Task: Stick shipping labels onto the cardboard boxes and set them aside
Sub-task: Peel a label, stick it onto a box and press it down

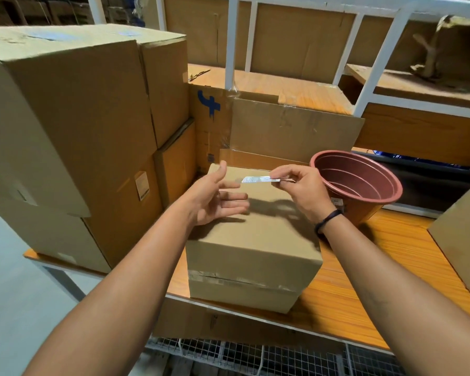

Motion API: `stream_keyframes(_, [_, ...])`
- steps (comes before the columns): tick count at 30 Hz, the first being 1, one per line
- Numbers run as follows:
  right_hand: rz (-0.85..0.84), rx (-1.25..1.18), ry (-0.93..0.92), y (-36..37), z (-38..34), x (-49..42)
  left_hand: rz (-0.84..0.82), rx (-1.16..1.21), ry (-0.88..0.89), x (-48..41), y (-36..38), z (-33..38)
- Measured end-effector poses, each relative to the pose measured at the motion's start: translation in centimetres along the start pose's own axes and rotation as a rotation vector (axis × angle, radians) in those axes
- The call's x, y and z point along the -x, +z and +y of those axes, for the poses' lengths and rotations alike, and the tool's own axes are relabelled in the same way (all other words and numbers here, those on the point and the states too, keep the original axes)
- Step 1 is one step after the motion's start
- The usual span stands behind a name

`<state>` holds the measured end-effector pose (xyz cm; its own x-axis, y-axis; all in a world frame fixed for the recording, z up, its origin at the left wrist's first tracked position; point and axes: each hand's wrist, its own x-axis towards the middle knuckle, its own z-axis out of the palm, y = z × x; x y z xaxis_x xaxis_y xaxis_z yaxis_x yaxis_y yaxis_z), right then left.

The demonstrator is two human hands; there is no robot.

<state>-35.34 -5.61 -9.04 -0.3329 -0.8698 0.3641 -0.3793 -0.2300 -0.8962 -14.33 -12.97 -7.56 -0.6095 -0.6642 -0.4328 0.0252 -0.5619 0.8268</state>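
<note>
Right hand (300, 189) pinches a small white shipping label (259, 180) by its right end between thumb and fingertips, label seen nearly edge-on and held above the far part of the plain brown cardboard box (253, 240) in front of me. Left hand (215, 198) is open, palm turned toward the label, fingers spread and holding nothing; I can't tell whether its fingertips touch the label's left end. The box sits on the orange wood-grain tabletop (364, 289), old tape along its front face. Just right of it, behind my right wrist with its dark band (327, 221), a reddish-brown plastic flower pot (364, 183) lies tilted, mouth facing me, crowding that side. On the left I see a tall stack of large brown cartons (73, 131) hard against the box's left side, one carrying a small label. Behind the box, flat cardboard sheets (282, 128) stand upright, one with a blue mark. Another carton's corner (464, 234) pokes in at far right. White metal shelf frame (375, 66) behind, cardboard panels lining it. Wire mesh (255, 356) below the table edge, pale floor at left.
</note>
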Motion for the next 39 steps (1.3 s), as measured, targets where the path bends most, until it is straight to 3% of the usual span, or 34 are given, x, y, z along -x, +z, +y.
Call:
stream_keyframes(3, [0.017,0.199,-0.199,-0.2,-0.1,0.9,-0.01,0.123,-0.008,-0.1,1.2,0.4])
stream_keyframes(6, [0.007,0.307,-0.2,-1.1,-0.2,1.9,0.046,0.055,0.058,-1.2,2.1,0.4])
stream_keyframes(9, [0.055,0.262,-0.059,-2.2,-0.2,2.7,0.043,-0.121,0.123,-2.3,2.9,0.2])
stream_keyframes(13, [0.17,-0.188,0.258,-4.0,-1.1,3.2,0.023,-0.331,0.294,-3.7,4.8,-0.4])
stream_keyframes(19, [0.011,0.046,0.366,-7.6,-0.7,2.5,-0.04,-0.478,0.449,-5.7,8.6,-0.5])
stream_keyframes(22, [0.087,0.063,0.393,-8.9,0.0,1.3,-0.038,-0.435,0.464,-7.5,10.0,-0.2])
stream_keyframes(24, [0.19,-0.026,0.443,-10.5,0.3,0.5,0.011,-0.604,0.533,-9.0,10.6,0.0])
stream_keyframes(26, [0.284,-0.121,0.504,-12.8,1.2,-0.7,0.034,-0.991,0.565,-10.2,10.9,0.0])
stream_keyframes(30, [0.405,-0.081,0.593,-17.4,4.5,-4.2,-0.008,-1.513,0.414,-11.6,11.5,-0.3])
stream_keyframes(35, [0.331,0.182,0.681,-19.9,8.4,-7.6,-0.033,-1.61,0.347,-11.9,11.6,0.1])
stream_keyframes(39, [0.23,0.237,0.726,-19.8,11.8,-9.2,-0.038,-1.585,0.347,-11.9,11.6,0.1])
